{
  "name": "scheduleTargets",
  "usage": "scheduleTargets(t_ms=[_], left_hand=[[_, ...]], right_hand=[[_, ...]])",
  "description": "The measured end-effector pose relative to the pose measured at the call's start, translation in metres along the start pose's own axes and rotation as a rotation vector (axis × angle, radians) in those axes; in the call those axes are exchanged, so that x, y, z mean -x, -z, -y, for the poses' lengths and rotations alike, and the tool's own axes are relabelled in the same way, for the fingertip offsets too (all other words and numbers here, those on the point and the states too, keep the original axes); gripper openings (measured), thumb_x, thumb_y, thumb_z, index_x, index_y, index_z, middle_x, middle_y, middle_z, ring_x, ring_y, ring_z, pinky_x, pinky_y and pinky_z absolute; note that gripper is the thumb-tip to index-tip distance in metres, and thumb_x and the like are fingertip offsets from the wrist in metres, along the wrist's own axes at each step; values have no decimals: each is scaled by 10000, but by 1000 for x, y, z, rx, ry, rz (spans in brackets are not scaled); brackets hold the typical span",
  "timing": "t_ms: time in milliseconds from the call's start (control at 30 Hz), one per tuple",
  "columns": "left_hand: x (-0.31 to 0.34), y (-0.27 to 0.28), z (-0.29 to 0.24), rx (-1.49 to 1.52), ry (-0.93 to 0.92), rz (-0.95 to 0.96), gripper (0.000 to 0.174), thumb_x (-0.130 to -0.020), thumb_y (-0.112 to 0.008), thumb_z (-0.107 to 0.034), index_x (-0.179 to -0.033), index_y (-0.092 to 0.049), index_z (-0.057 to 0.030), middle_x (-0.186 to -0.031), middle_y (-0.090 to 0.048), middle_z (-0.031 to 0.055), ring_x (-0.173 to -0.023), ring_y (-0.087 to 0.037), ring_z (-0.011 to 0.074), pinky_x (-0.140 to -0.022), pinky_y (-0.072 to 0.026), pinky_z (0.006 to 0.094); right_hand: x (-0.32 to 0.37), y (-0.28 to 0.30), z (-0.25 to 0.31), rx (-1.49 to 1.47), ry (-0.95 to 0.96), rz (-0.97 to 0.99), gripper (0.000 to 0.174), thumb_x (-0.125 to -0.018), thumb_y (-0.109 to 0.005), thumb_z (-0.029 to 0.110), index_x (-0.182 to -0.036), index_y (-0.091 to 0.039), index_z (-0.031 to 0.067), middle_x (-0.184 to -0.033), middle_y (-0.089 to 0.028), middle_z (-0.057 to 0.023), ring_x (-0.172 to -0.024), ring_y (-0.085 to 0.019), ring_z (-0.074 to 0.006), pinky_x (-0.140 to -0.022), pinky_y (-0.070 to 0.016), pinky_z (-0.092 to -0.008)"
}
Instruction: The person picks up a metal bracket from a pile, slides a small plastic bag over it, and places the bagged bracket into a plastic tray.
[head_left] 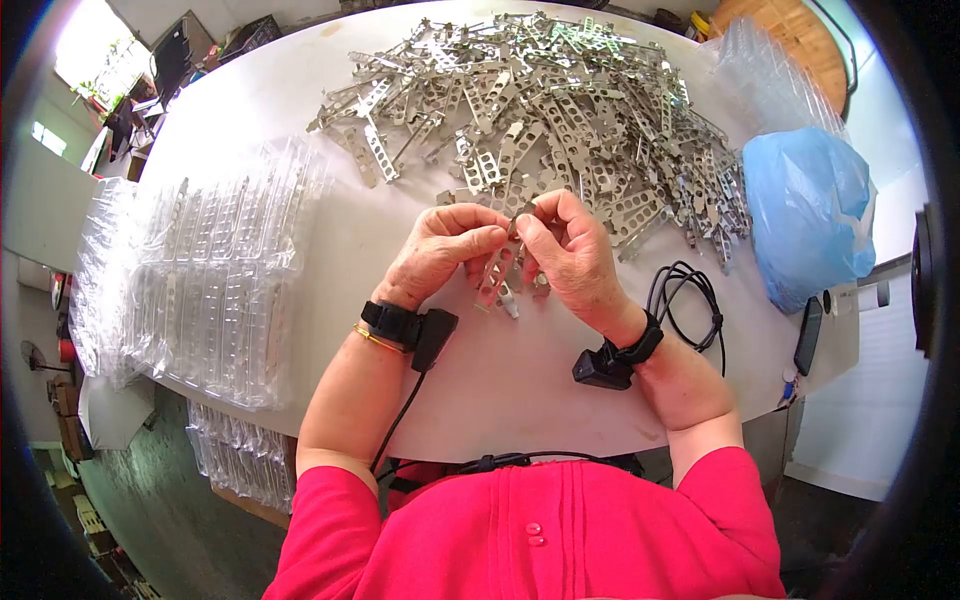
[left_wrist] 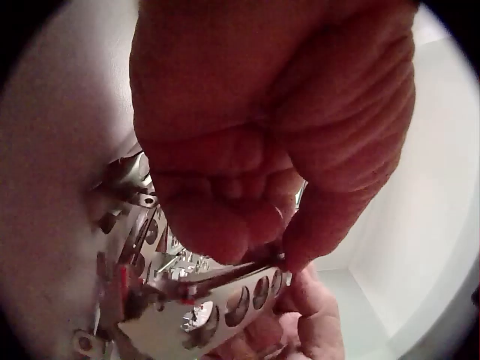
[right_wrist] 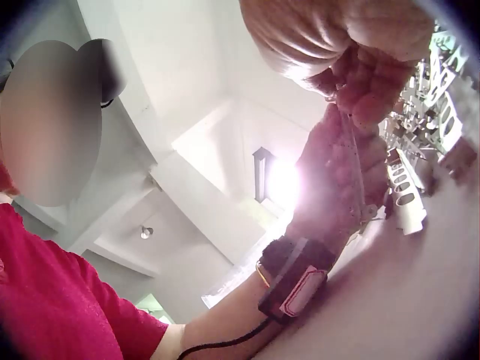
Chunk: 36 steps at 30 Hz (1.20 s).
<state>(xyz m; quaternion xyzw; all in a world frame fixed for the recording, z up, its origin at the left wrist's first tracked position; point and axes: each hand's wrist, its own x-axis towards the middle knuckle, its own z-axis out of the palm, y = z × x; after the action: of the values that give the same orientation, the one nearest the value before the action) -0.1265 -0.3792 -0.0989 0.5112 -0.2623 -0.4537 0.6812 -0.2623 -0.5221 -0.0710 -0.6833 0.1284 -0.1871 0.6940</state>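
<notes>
Past the red shirt [head_left: 530, 530], a bracket [head_left: 497, 272] is pinched by left hand [head_left: 440, 250] and right hand [head_left: 575, 255], and could be dropped if either grip slackens.

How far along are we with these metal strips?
Done: the plastic trays stacked at the left seem to hold strips already. In hand: left hand and right hand pinch a strip above the table. Left: a big loose pile behind them.
</notes>
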Motion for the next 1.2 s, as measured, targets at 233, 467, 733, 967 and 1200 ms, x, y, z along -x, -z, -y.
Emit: scheduleTargets(t_ms=[233,467,733,967,1200], left_hand=[[-2,2,1,24,-157,48,239,-904,-692,-132,-1102,-683,3,-988,-679,65,-805,-632,124,-705,-539,276],[-5,-1,2,135,-210,78,563,-853,-750,-215,-1327,-527,-8,-1198,-637,119,-1063,-633,210,-947,-514,383],[-2,-3,-4,146,-134,65,488,-891,-708,-76,-1329,-512,11,-1131,-649,128,-936,-679,211,-842,-570,354],[-2,0,-5,259,-176,-15,422,-908,-681,-51,-1299,-530,-2,-1161,-650,113,-949,-689,205,-861,-588,357],[-6,3,2,296,-250,-68,379,-927,-655,-43,-1285,-536,-19,-1152,-650,116,-949,-692,199,-844,-599,351]], right_hand=[[-3,3,4,-143,65,-71,96,-983,-570,117,-978,-525,32,-781,-557,0,-601,-562,-50,-566,-573,-256],[-13,17,18,-276,211,-205,98,-1000,-545,117,-1018,-494,35,-801,-536,-3,-655,-560,-47,-668,-614,-327],[-12,13,15,-258,227,-213,93,-1010,-529,109,-1038,-489,30,-865,-576,-39,-723,-589,-63,-716,-612,-327],[-11,13,10,-146,280,-164,102,-1023,-513,114,-1078,-492,32,-875,-603,-40,-760,-625,-90,-750,-573,-274],[-15,18,-1,-84,264,-149,161,-994,-559,71,-1138,-493,38,-975,-602,-37,-765,-630,-86,-678,-521,-216]])
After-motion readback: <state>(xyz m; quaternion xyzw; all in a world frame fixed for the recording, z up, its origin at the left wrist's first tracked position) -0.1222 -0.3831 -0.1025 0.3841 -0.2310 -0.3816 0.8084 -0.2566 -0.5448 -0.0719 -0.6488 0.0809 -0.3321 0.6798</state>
